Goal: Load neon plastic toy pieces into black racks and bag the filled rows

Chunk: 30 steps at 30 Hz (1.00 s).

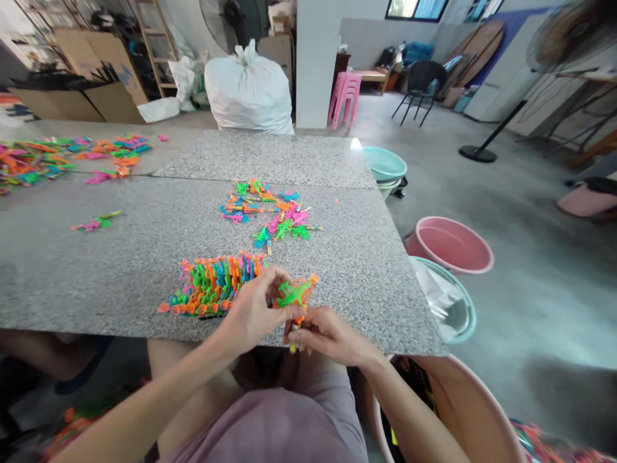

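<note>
Close to the table's front edge, my left hand [255, 312] pinches a small plastic toy [292, 294] with a green, plane-like piece and orange parts. My right hand [332, 334] grips the same toy's lower end, where a yellow tip pokes out below the fingers. What exactly the fingertips press on is hidden. Just left of my left hand lies a tight row of similar toys [212, 286] in orange, green, blue and pink. Farther out on the table is a loose pile of colourful plastic toys [289, 215].
The speckled grey table [351, 257] carries a bigger heap of toys [33, 161] at far left and a small pink-green toy [99, 222]. A white sack [248, 90] stands behind it. Along the right side are a pink basin [450, 244], a teal basin [467, 315] and a large tub [472, 399].
</note>
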Tool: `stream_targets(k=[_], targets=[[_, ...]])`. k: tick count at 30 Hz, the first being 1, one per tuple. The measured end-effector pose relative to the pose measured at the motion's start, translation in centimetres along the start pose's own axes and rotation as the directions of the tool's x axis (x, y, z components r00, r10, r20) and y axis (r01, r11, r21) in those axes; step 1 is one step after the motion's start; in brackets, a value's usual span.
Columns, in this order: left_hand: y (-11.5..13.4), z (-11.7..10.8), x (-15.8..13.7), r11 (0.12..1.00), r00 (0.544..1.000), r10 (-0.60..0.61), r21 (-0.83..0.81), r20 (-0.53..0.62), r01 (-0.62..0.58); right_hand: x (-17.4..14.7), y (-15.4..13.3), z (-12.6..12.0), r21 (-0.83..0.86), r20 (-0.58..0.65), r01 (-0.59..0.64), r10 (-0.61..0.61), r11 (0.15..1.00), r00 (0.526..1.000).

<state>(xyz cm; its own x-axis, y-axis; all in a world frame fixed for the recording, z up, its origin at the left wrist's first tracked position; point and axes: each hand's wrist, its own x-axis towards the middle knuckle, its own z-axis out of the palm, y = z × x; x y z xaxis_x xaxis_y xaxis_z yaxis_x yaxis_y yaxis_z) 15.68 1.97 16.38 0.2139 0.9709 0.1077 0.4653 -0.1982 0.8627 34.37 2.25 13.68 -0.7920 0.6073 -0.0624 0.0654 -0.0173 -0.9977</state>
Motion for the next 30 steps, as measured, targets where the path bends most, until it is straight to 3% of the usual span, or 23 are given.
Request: stream_targets(k=[5,10,14,17,20,22,25,27,30], targets=[[-0.9,3.9,-3.0,0.979,0.987,-0.112,-0.18,-0.116,0.09,-2.4,2.2,0.9,0.069,0.006,-0.048,0.048,0.996,0.999],[-1.8,5.1,-4.9,0.976,0.975,-0.15,-0.182,-0.165,0.119,-2.7,3.9,1.6,0.176,0.034,-0.042,0.037,0.983,0.999],[-2.4,5.5,-5.3,0.967,0.974,-0.195,-0.19,-0.118,0.171,-2.5,4.1,2.0,0.17,0.049,-0.05,0.042,0.984,0.998],[-2.5,4.1,-5.1,0.997,0.982,-0.071,-0.027,-0.174,0.067,-2.5,4.4,2.3,0.138,0.021,-0.065,0.063,0.988,0.998],[-2.3,0.4,-3.9,0.953,0.943,0.177,0.288,-0.28,-0.093,-1.7,5.5,1.9,-0.015,-0.179,-0.074,0.07,0.997,0.981],[-2.5,-2.3,-2.6,0.851,0.939,0.284,0.502,-0.195,-0.154,-0.4,6.7,1.2,-0.23,-0.37,-0.122,0.029,0.966,0.928],[-3.7,-5.0,-0.8,0.695,0.957,0.263,0.665,0.121,-0.275,2.5,8.6,0.2,-0.431,-0.552,-0.214,-0.068,0.877,0.831],[-4.6,-5.3,-0.2,0.651,0.955,0.194,0.699,0.224,-0.296,4.4,9.3,0.0,-0.437,-0.576,-0.232,-0.072,0.869,0.814],[-5.4,-4.7,-0.3,0.637,0.96,0.153,0.72,0.234,-0.277,6.6,9.6,0.5,-0.399,-0.563,-0.223,-0.045,0.89,0.826]])
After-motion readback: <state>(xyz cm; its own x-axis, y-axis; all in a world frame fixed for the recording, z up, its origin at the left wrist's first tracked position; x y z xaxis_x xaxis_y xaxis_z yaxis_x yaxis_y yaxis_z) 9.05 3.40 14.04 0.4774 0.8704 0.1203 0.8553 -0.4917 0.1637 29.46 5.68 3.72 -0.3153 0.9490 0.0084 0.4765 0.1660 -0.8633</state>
